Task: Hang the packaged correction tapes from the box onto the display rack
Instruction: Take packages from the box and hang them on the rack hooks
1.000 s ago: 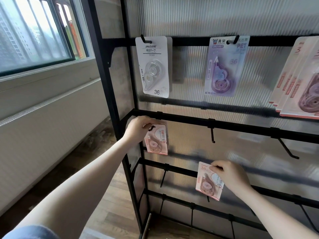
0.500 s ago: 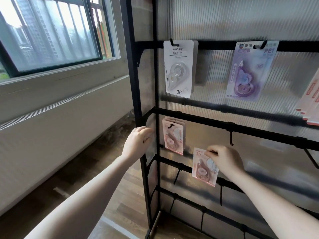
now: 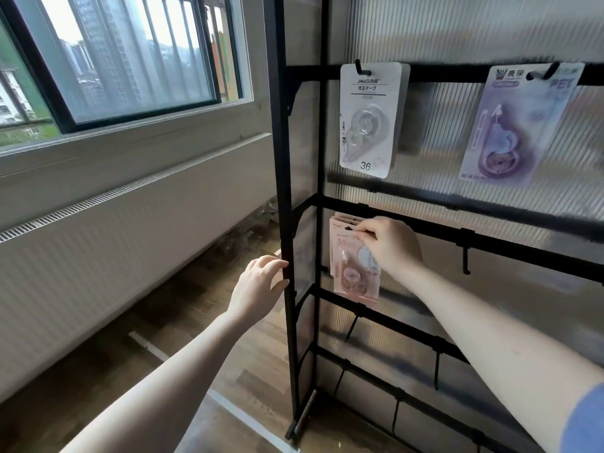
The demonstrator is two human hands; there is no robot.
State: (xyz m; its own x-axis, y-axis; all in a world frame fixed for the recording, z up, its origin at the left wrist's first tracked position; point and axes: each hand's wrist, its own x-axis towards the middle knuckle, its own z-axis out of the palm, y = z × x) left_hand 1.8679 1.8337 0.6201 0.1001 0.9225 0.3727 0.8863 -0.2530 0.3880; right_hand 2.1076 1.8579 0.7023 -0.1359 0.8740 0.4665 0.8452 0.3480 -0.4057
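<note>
My right hand [image 3: 390, 245] pinches the top of a pink packaged correction tape [image 3: 354, 273] and holds it against the leftmost hook of the black display rack's [image 3: 284, 158] second bar. Behind it on that hook hang other pink packs [image 3: 336, 223]. My left hand [image 3: 258, 287] is beside the rack's left upright, fingers loosely extended and touching the post, holding nothing. The box is out of view.
On the top bar hang a white correction tape pack [image 3: 369, 119] and a purple one [image 3: 519, 125]. Bare hooks [image 3: 465, 259] stick out of the second bar and the lower bars. A window [image 3: 124, 57] and a white wall lie to the left, wooden floor [image 3: 202, 322] below.
My right hand has carried the pink pack up and left from the lower bar to the leftmost hook. My left hand has left that hook and dropped beside the rack post.
</note>
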